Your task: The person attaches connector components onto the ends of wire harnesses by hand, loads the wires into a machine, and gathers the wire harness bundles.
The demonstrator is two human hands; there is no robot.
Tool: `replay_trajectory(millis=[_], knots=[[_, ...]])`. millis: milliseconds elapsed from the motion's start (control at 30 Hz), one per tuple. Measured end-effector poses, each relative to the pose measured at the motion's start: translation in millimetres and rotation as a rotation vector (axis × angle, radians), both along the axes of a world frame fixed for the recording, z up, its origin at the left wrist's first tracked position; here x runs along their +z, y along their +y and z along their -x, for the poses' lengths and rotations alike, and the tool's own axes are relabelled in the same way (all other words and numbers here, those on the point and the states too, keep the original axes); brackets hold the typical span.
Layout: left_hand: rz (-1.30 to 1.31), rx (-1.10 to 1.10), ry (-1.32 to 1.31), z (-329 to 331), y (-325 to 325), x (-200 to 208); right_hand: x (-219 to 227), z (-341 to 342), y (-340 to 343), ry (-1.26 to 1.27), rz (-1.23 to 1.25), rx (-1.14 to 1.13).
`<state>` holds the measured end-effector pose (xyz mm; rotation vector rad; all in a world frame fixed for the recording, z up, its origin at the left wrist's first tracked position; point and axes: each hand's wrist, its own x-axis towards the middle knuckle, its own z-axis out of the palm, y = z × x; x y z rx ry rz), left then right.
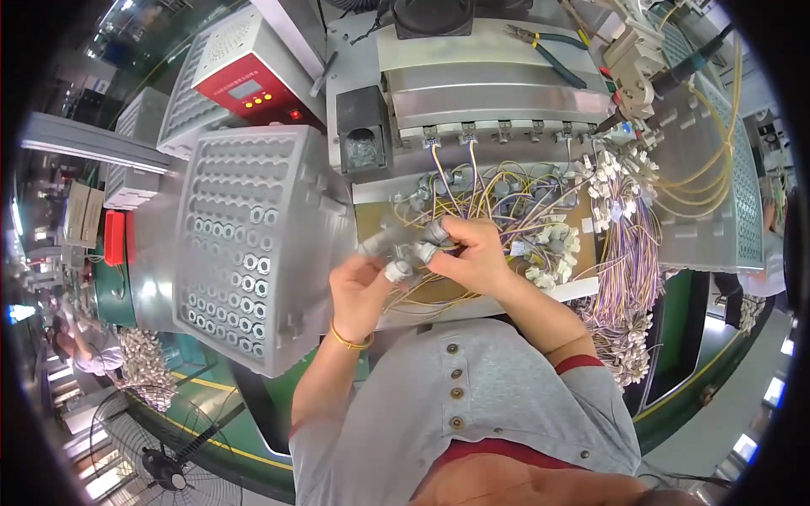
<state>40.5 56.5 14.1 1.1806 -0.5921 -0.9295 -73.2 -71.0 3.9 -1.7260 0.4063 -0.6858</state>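
My left hand [359, 291] and my right hand [474, 257] meet close together over the near left part of a brown work tray [439, 291]. Pale covers sit on the thumbs and fingertips. Both hands are closed in a pinch around something small and greyish, too blurred to name. Just beyond them lies a tangle of yellow and purple wires [485, 198] with grey round parts among it. Two wire leads run up to small connectors [469, 135] along the front of a metal fixture [506, 88]. White plugs [553, 257] lie to the right of my right hand.
A grey tray [291, 211] with rows of silver ring-shaped parts stands left. Behind it is a red and white control box [253, 84]. A black box [363, 126] sits beside the fixture, with pliers [553, 55] on top. Wire bundles [629, 261] hang at right.
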Motion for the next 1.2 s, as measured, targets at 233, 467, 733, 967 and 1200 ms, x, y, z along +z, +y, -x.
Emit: replay_trajectory(millis=[233, 467, 733, 967, 1200], knots=[[0.060, 0.058, -0.212, 7, -10, 6, 18, 2, -7, 0.092, 0.134, 0.112], [-0.051, 0.119, 0.148, 6, -21, -6, 15, 2, -2, 0.157, -0.266, 0.086], [0.079, -0.221, 0.423, 15, -27, -34, -6, 8, -22, 0.103, -0.430, -0.075], [-0.214, -0.293, -1.263, 23, -15, -94, -30, 19, -80, -0.152, -0.567, -0.708], [-0.366, -0.435, -0.720, 7, -7, -46, -25, 5, -75, -0.240, -0.671, -0.750]])
